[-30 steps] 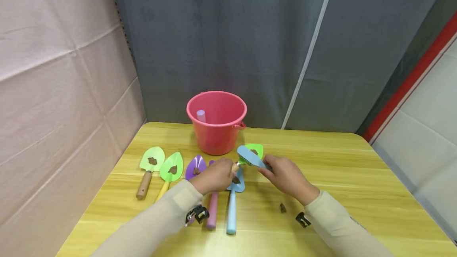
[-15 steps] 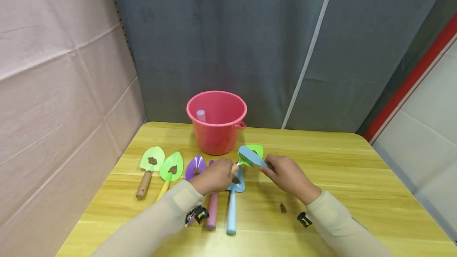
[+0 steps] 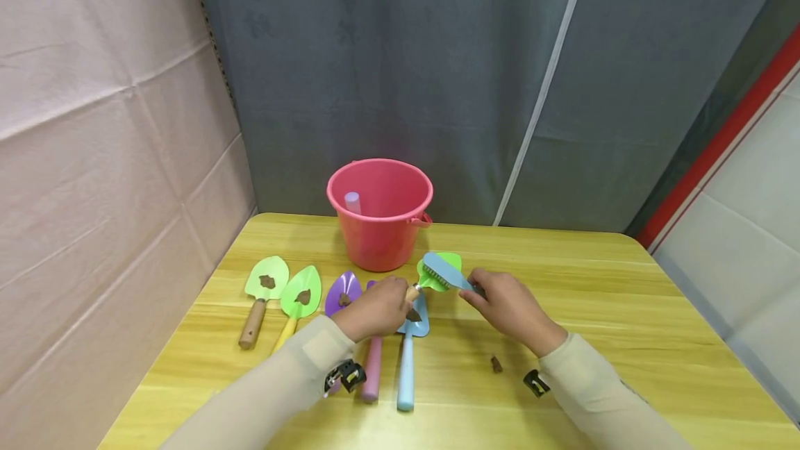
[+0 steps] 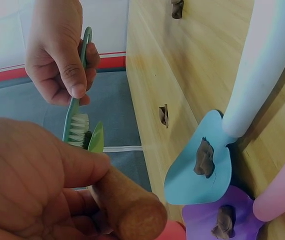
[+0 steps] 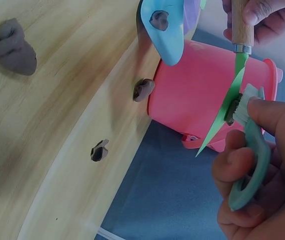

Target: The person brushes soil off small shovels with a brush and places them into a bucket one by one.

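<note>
My left hand (image 3: 378, 307) grips the wooden handle (image 5: 242, 25) of a green trowel (image 5: 221, 122) and holds it above the table. A brown clay-like lump (image 5: 231, 112) sticks to its blade. My right hand (image 3: 509, 310) holds a blue-green scrub brush (image 3: 445, 272) by its handle. In the right wrist view the white bristles (image 5: 243, 106) touch the lump on the blade. Beneath my left hand lie a blue trowel (image 3: 406, 373) and a pink-handled purple trowel (image 3: 371, 370), each bearing a brown lump in the left wrist view.
A red bucket (image 3: 379, 242) stands behind the hands, with a light purple handle (image 3: 353, 203) inside. Further left lie a purple trowel (image 3: 337, 286), a yellow-handled green trowel (image 3: 294, 301) and a wooden-handled pale green trowel (image 3: 256, 307), all with brown lumps. A loose brown lump (image 3: 496, 364) lies on the table (image 3: 600, 311).
The brush and my right hand have shifted slightly right across the green blade. The left hand and the trowel stay nearly still.
</note>
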Tool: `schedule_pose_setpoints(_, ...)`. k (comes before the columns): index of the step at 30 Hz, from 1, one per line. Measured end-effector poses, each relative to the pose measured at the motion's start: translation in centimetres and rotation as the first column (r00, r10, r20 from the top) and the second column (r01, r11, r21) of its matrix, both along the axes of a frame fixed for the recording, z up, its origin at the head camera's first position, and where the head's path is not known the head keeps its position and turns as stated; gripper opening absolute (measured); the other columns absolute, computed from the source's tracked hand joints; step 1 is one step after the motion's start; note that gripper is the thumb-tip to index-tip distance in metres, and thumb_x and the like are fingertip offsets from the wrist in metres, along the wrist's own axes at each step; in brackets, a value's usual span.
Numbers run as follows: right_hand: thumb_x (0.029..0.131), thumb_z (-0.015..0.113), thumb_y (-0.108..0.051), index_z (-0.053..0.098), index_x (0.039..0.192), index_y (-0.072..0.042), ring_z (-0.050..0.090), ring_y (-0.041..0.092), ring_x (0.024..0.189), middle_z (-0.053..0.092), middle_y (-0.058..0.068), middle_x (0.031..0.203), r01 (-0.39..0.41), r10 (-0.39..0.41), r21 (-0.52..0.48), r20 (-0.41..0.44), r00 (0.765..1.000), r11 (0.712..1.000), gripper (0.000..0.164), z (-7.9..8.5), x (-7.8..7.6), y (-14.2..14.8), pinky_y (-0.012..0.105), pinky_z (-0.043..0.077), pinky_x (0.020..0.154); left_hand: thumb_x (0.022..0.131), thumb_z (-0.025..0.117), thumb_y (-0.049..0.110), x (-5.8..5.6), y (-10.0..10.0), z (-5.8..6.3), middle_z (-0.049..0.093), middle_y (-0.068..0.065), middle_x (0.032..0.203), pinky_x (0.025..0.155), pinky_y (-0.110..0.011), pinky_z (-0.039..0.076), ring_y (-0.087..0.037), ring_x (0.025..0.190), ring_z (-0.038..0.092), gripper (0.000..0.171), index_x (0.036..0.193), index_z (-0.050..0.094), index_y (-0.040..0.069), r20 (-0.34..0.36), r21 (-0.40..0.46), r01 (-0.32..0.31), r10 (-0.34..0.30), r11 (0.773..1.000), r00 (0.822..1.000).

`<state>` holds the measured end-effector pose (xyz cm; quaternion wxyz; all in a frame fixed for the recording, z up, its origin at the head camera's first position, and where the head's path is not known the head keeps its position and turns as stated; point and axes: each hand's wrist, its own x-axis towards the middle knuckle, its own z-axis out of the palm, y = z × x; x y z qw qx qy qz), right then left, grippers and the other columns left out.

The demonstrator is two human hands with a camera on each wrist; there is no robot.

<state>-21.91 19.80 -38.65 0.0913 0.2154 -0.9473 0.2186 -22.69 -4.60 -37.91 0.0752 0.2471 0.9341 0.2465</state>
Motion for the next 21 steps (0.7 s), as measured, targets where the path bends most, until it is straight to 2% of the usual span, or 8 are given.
schedule_pose_setpoints(13,0.093,0.071,-0.021,0.062,0.088,-0.012,0.038,0.006,0.051,0.046,-0.007,0.062,0.022,-0.022,0.002,0.016,1.000,1.000,0.014,-0.06,-0.16,0.36,0.024,0.034,0.048,0.094,0.062,0.007,0.09,-0.08,0.05,0.050,-0.006,0.080,0.071,-0.038,0.044,-0.020,0.074,0.048,0.012,0.086,0.054,0.003,-0.002,0.004,0.007,-0.007,1.000,1.000)
schedule_pose_setpoints(21,0.093,0.071,-0.023,0.062,0.090,-0.012,0.039,0.007,0.052,0.046,-0.007,0.062,0.036,-0.036,0.004,0.031,0.999,0.999,0.014,-0.10,-0.42,0.72,0.025,0.035,0.048,0.095,0.061,0.009,-0.03,-0.07,-0.03,0.051,-0.006,0.081,0.077,-0.040,0.044,-0.020,0.076,0.049,0.010,0.089,0.056,0.003,-0.001,-0.011,0.013,-0.013,1.000,1.000)
